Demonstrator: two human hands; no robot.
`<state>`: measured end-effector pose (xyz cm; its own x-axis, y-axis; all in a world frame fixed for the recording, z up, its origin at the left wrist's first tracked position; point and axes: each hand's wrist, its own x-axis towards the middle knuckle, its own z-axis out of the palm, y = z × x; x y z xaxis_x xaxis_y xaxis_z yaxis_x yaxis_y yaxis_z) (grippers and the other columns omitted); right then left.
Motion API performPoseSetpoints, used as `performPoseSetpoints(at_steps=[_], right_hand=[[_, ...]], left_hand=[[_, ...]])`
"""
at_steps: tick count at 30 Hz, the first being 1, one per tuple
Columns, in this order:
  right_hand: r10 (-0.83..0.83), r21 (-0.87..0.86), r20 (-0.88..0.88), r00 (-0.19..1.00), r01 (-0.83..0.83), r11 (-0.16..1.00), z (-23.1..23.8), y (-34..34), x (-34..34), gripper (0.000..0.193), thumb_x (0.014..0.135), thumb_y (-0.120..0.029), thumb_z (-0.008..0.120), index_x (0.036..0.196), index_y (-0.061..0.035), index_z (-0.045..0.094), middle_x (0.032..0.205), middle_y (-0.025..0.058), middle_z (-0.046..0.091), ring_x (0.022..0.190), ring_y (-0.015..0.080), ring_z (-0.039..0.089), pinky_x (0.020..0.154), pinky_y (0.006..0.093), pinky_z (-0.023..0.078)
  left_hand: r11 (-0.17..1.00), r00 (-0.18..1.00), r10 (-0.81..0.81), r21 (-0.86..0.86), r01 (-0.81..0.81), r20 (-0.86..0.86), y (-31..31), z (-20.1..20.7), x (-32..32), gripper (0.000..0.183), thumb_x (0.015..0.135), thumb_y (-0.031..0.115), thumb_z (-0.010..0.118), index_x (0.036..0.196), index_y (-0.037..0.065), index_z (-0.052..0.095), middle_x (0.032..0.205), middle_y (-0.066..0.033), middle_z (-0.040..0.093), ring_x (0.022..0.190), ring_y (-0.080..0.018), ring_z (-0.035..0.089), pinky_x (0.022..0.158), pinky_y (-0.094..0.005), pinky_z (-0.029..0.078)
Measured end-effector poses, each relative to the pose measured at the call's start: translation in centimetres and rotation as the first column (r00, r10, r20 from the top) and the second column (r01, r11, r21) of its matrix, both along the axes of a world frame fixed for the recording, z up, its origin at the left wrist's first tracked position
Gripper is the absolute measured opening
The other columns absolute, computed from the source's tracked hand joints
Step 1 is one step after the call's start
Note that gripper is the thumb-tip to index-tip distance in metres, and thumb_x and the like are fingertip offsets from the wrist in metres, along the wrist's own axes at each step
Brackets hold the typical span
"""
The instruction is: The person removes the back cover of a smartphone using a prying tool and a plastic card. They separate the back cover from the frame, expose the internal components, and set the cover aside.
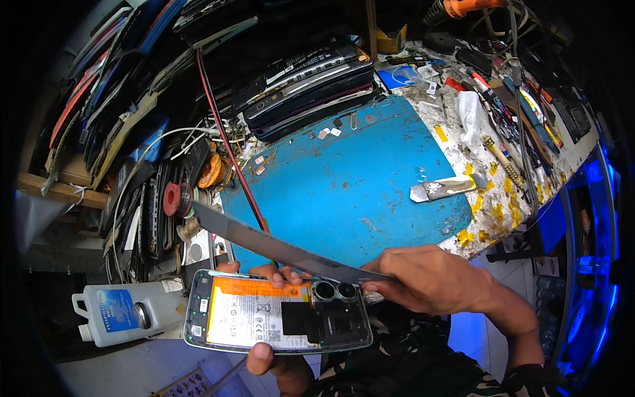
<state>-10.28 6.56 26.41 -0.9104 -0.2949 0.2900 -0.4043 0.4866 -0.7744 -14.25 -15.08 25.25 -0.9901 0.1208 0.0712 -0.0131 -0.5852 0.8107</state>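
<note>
My left hand (pixel 262 360) grips an opened smartphone (pixel 245 317) from beneath, thumb on the near edge and fingertips over the far edge. The phone's inside faces up: a white battery with an orange strip, a black patch, and two round camera lenses near its right end. My right hand (pixel 430 278) pinches the right end of a thin dark panel (pixel 278 250), which looks like the phone's back cover. Seen nearly edge-on, this panel slants up to the left above the phone's far edge. Whether it touches the phone, I cannot tell.
A blue work mat (pixel 344 178) covers the bench, with a scraper-like blade (pixel 444 188) on its right. Stacked phones (pixel 304 86) stand behind. Pens and tools (pixel 509 112) crowd the right side. A white jug (pixel 116 314) and red spool (pixel 173 198) are at left.
</note>
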Motion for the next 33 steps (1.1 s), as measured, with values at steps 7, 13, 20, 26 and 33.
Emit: performPoseSetpoints(at_steps=[7,13,20,26,33], right_hand=[[0.081,-0.132,0.231,0.969,-0.051,0.99,0.2,0.8,-0.6,0.025,0.092,-0.014,0.069,0.094,0.0002,0.048,0.061,0.0161,0.054,0.055,0.0379,0.057,0.046,0.0421,0.038],[0.114,-0.176,0.352,0.929,-0.054,0.983,0.4,1.2,-0.9,0.024,0.094,-0.016,0.066,0.094,0.0016,0.049,0.067,0.0169,0.062,0.059,0.0357,0.062,0.048,0.0393,0.043],[0.253,-0.549,0.395,0.883,0.006,0.836,0.3,1.1,-1.0,0.021,0.102,-0.017,0.055,0.108,0.0023,0.052,0.084,0.0123,0.073,0.075,0.0224,0.073,0.06,0.0314,0.055],[0.316,-0.719,0.445,0.838,0.125,0.683,0.5,1.5,-0.2,0.028,0.103,-0.014,0.051,0.125,0.0032,0.05,0.099,0.0142,0.071,0.083,0.021,0.073,0.065,0.0299,0.057],[-0.135,-0.727,0.329,0.935,0.342,0.595,1.2,3.9,1.4,0.037,0.099,-0.011,0.05,0.13,0.0078,0.042,0.103,0.0213,0.068,0.088,0.0299,0.072,0.072,0.0339,0.06]], left_hand=[[0.992,0.996,-0.088,0.087,0.086,0.023,-0.8,0.0,-0.4,0.101,0.062,0.04,0.075,0.142,0.009,0.021,0.101,-0.0211,0.049,0.093,-0.0337,0.054,0.093,-0.0512,0.047],[0.978,0.992,-0.121,0.174,0.117,0.015,-0.7,0.2,-0.5,0.102,0.063,0.039,0.074,0.144,0.008,0.02,0.1,-0.0219,0.049,0.093,-0.0347,0.055,0.093,-0.0524,0.048],[0.926,0.978,-0.189,0.315,0.206,-0.083,-1.5,0.0,-0.9,0.112,0.065,0.043,0.072,0.152,0.007,0.011,0.105,-0.0228,0.05,0.097,-0.0373,0.056,0.094,-0.0567,0.046],[0.908,0.978,-0.179,0.364,0.208,-0.112,-2.0,-0.4,-0.9,0.116,0.068,0.048,0.07,0.156,0.009,0.006,0.108,-0.0212,0.051,0.096,-0.0352,0.056,0.092,-0.0562,0.045],[0.878,0.979,-0.04,0.46,0.131,-0.201,-4.5,1.9,-2.8,0.111,0.072,0.044,0.068,0.157,0.009,0.006,0.117,-0.0208,0.049,0.096,-0.03,0.054,0.082,-0.0447,0.044]])
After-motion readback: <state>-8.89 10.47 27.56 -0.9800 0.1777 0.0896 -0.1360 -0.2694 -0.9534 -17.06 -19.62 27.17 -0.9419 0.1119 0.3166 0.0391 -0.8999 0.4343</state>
